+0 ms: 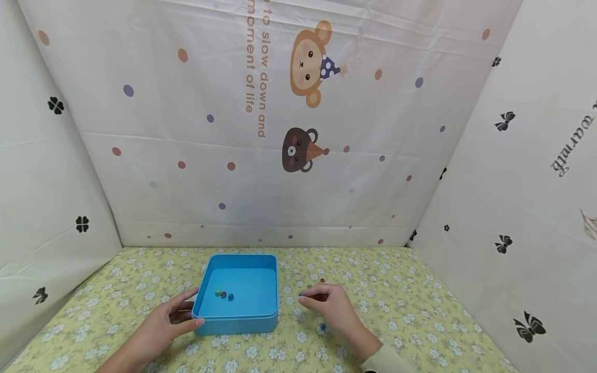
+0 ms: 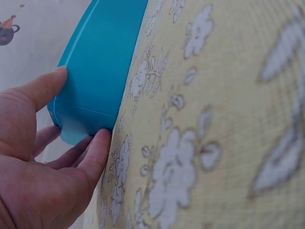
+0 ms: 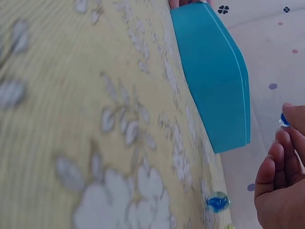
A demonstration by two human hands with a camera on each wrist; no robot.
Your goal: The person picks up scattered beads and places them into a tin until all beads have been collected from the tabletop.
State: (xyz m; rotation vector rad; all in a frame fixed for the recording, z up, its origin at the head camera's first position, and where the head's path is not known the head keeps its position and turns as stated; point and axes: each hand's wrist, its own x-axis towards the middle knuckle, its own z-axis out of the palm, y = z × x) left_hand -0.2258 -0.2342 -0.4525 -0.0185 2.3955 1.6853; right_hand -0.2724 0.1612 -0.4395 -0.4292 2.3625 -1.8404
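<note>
A blue square box (image 1: 240, 325) stands on the table. My left hand (image 1: 160, 326) grips its near left corner, the thumb on the front wall and the fingers along the left side. Inside, a yellow-green marble (image 1: 217, 293), a reddish-brown marble (image 1: 223, 295) and a blue marble (image 1: 230, 297) lie close together. To the right of the box, my right hand (image 1: 333, 308) pinches another blue marble (image 3: 284, 120) between thumb and fingertip, above the table. A clear marble with a blue swirl (image 3: 218, 202) lies on the cloth below that hand.
Beyond the right hand an orange-brown marble (image 1: 322, 280) lies on the cloth, with a greenish marble (image 1: 309, 286) partly visible near it. A yellow flowered tablecloth (image 1: 396, 290) covers the table. White printed sheets (image 1: 261, 197) hang behind and at both sides.
</note>
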